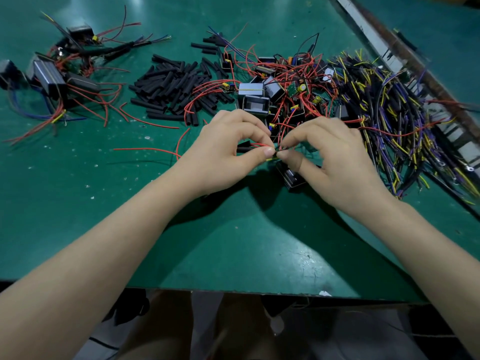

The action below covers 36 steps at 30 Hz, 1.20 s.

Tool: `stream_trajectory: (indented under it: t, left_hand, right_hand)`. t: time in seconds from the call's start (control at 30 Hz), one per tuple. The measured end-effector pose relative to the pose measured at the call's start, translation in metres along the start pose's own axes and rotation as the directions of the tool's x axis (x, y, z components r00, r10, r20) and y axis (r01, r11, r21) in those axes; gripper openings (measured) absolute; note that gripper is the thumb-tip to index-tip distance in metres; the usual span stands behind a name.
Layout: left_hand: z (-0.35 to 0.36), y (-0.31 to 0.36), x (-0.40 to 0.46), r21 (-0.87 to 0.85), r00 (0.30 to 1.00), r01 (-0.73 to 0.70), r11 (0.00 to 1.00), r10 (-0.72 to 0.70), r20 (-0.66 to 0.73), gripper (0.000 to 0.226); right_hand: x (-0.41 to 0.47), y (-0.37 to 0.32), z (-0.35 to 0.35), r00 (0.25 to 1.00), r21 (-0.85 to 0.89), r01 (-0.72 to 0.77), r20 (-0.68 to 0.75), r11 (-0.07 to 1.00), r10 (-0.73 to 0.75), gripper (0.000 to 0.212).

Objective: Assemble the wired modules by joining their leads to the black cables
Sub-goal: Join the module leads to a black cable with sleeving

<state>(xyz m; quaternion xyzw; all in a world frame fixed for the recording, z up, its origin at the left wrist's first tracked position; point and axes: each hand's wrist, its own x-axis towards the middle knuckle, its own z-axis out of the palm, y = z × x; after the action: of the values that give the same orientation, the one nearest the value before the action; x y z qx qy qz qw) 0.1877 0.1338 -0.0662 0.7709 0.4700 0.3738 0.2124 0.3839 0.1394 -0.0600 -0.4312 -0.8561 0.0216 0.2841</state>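
Observation:
My left hand (228, 152) pinches thin red leads (259, 145) between thumb and forefinger, with a black sleeve (244, 148) lying just under its fingers. My right hand (330, 157) meets it fingertip to fingertip, pinching a black cable end with a yellow tip (275, 157). A black module (292, 178) lies on the table under my right palm, partly hidden. Both hands hover above the green table (233, 242), just in front of a heap of modules with red leads (280, 92).
A pile of short black sleeves (176, 84) lies behind my left hand. A thick tangle of black cables with yellow and purple wires (389, 118) spreads at the right. Assembled modules (59, 76) sit at the far left. A metal rail (405, 55) runs along the right edge.

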Motion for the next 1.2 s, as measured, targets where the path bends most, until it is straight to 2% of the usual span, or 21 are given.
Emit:
stream_trajectory:
  t: [0.13,0.23,0.33,0.43,0.57,0.87,0.93,1.0,1.1,1.2]
  left_hand:
    - [0.0,0.0,0.001,-0.032,0.999,0.032,0.999,-0.031,0.003,0.009]
    - [0.0,-0.001,0.001,-0.028,0.999,0.03,0.999,-0.03,0.014,0.008]
    - [0.001,-0.002,0.001,-0.031,1.0,0.023,0.999,-0.022,0.014,0.009]
    - [0.0,-0.002,0.001,-0.033,1.0,0.02,0.999,-0.019,0.022,0.013]
    - [0.0,-0.002,0.002,-0.042,0.999,0.025,0.999,-0.024,0.021,0.016]
    - [0.001,-0.003,0.001,-0.029,1.0,0.013,0.999,-0.013,0.02,0.016]
    - [0.001,-0.002,0.001,-0.024,1.0,0.001,1.0,0.0,0.013,0.016]
    - [0.0,-0.002,0.0,-0.008,1.0,-0.01,1.0,0.01,-0.004,0.013]
    - [-0.002,0.0,-0.001,0.034,0.999,-0.033,0.999,0.033,0.002,0.01]
    - [-0.002,0.0,-0.002,0.046,0.998,-0.067,0.997,0.066,0.01,0.006]
  right_hand:
    - [-0.004,0.001,0.0,0.976,-0.036,0.012,-0.217,0.999,-0.02,0.02]
    - [-0.011,0.004,-0.001,0.955,-0.102,0.007,-0.294,0.995,-0.036,0.02]
    - [-0.019,0.0,0.005,0.938,-0.289,0.077,-0.303,0.954,-0.168,0.019]
    - [-0.02,-0.006,0.012,0.922,-0.367,0.135,-0.295,0.92,-0.253,0.018]
    - [-0.016,-0.01,0.015,0.903,-0.415,0.12,-0.333,0.902,-0.273,0.018]
    - [-0.012,-0.012,0.023,0.916,-0.423,0.107,-0.309,0.9,-0.255,0.019]
    - [-0.011,-0.013,0.022,0.919,-0.426,0.135,-0.284,0.895,-0.274,0.018]
    - [-0.007,-0.01,0.019,0.944,-0.375,0.184,-0.191,0.909,-0.27,0.018]
    - [0.003,0.001,0.006,0.981,-0.096,0.194,0.04,0.976,-0.191,0.016]
    - [0.015,0.013,-0.003,0.957,0.152,0.166,0.215,0.974,-0.197,0.019]
